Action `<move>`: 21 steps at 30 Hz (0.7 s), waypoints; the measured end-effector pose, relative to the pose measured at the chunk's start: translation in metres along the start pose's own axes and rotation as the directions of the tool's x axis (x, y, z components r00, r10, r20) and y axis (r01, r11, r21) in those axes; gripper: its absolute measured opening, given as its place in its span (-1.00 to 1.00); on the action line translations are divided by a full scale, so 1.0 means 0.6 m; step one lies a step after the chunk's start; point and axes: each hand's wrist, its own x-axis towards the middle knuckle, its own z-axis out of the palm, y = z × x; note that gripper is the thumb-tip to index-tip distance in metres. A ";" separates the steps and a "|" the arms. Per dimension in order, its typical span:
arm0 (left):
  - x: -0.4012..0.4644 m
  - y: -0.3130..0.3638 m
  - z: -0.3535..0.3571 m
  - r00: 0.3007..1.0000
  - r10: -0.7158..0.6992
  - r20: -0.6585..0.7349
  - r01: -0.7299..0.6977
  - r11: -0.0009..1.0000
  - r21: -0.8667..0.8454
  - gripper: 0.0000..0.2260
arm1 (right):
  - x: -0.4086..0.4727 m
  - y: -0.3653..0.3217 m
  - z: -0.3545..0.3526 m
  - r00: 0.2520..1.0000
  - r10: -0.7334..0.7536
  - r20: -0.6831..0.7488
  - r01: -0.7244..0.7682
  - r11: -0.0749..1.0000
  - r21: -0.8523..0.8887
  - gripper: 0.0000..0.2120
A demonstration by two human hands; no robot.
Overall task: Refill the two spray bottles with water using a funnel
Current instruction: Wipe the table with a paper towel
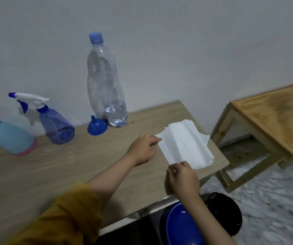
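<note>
Two spray bottles parked at the far left of the table [57, 167]: the dark blue spray bottle [56, 123] with its white trigger head screwed on, nozzle pointing left, and the light blue spray bottle [12, 138] with the pink base just beyond it, half out of view. Both leaning in the wide lens but apparently standing upright, long axis vertical. Blue funnel [97, 127] sitting mouth-down, spout up, touching the foot of the tall water bottle [105, 82], capped, only a little water at the bottom. Both hands busy well to the right of all that: left hand [143, 149] pinching the near-left corner of a white paper towel [184, 144], right hand [183, 177] pinching its near edge, fingers closed on the sheet. Left hand clearly nearer the funnel and bottles, so probably the one to reach over. Towel needs letting go first. Wooden stool [273, 117] off to the right, out of the way.
</note>
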 end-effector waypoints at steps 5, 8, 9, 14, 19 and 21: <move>0.030 0.012 0.010 0.998 0.001 0.066 -0.010 0.989 0.147 -0.75 | -0.006 0.003 0.004 0.999 0.034 -0.012 -0.034 0.999 0.021 -0.78; 0.039 0.020 0.011 1.000 -0.018 0.011 0.016 0.987 0.160 -0.86 | -0.003 0.005 0.005 0.999 0.050 0.016 -0.050 0.999 -0.007 -0.78; 0.041 0.023 0.011 1.000 -0.022 0.004 0.021 0.986 0.166 -0.87 | -0.003 0.004 0.004 0.998 0.057 0.032 -0.056 0.998 -0.030 -0.80; 0.042 0.038 0.012 1.000 -0.016 0.012 0.013 0.978 0.208 -0.89 | 0.000 -0.001 0.000 0.993 0.080 0.085 -0.073 0.994 -0.077 -0.88; 0.040 0.066 -0.013 0.999 0.012 -0.032 -0.006 0.987 0.162 -0.90 | 0.004 0.005 -0.032 0.996 0.076 -0.049 -0.070 0.992 0.104 -0.87; 0.043 0.085 -0.031 0.998 0.032 -0.047 -0.025 0.991 0.130 -0.90 | 0.009 0.003 -0.051 0.992 0.056 -0.116 -0.041 0.990 0.133 -0.90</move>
